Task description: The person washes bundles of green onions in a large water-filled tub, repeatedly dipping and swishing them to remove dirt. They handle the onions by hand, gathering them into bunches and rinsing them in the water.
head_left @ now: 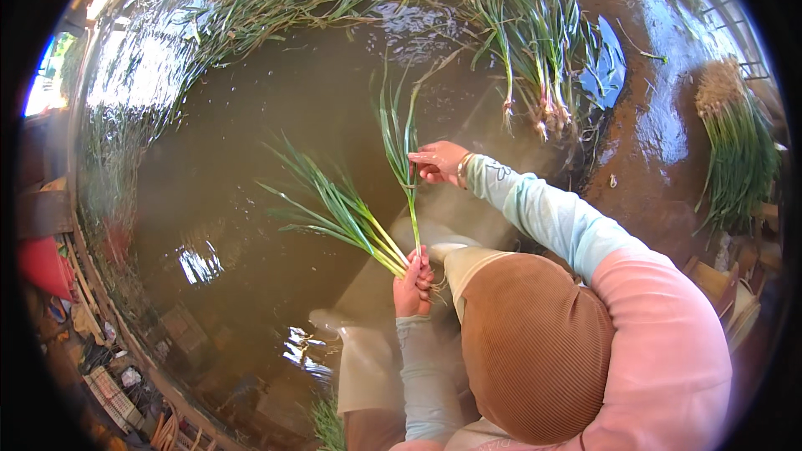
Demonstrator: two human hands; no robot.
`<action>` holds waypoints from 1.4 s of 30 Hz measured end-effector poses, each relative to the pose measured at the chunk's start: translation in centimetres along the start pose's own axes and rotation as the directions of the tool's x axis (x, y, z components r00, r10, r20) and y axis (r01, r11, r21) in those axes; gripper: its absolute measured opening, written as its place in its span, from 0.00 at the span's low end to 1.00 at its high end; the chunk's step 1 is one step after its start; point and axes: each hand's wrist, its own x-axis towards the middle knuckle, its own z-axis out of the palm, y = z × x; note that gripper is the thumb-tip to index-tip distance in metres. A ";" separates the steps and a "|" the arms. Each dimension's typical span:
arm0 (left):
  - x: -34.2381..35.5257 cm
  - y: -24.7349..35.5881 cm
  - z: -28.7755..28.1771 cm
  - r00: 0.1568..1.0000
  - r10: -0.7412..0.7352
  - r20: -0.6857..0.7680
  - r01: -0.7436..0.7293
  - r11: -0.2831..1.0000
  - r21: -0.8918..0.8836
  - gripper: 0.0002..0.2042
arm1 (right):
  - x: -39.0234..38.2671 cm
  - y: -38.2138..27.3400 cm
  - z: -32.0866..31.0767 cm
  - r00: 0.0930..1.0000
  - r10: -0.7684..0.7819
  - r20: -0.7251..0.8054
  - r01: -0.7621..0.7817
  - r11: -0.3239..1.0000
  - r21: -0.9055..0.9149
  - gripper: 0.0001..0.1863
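Observation:
My left hand [413,286], low in the middle of the head view, is closed around the pale lower ends of several green onions [363,221]. Their long green leaves fan out up and to the left over the murky water. One green onion [413,205] in that grip stands nearly upright. Above and to the right, my right hand [439,161] has its fingers closed at the leaves of this upright stalk. Thin roots poke out beside my left fingers. The right fingertips are partly hidden by the hand and leaves.
Brown water [251,150] lies below my hands, with loose leaves [276,0] floating along its far edge. Green onions with roots [547,75] lie at the far right, near a blue scrap [603,67]. A tied bunch [739,146] stands farther right. My brown-clad knee [535,342] rises between my arms.

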 end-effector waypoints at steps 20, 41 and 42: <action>-3.7 -2.8 -3.8 0.993 0.018 -0.114 -0.004 0.993 0.116 0.15 | 1.6 -9.1 -7.4 0.834 -0.255 -0.489 0.204 0.966 -0.156 0.28; -4.9 -4.1 -6.3 0.986 -0.072 -0.148 0.099 0.979 0.181 0.14 | 6.7 -9.8 3.3 0.985 -0.169 0.026 0.135 0.674 -0.726 0.22; -5.0 -4.1 -6.4 0.984 -0.077 -0.160 0.109 0.973 0.202 0.14 | 7.9 -9.3 3.8 0.997 -0.074 -0.003 0.047 0.669 -0.742 0.23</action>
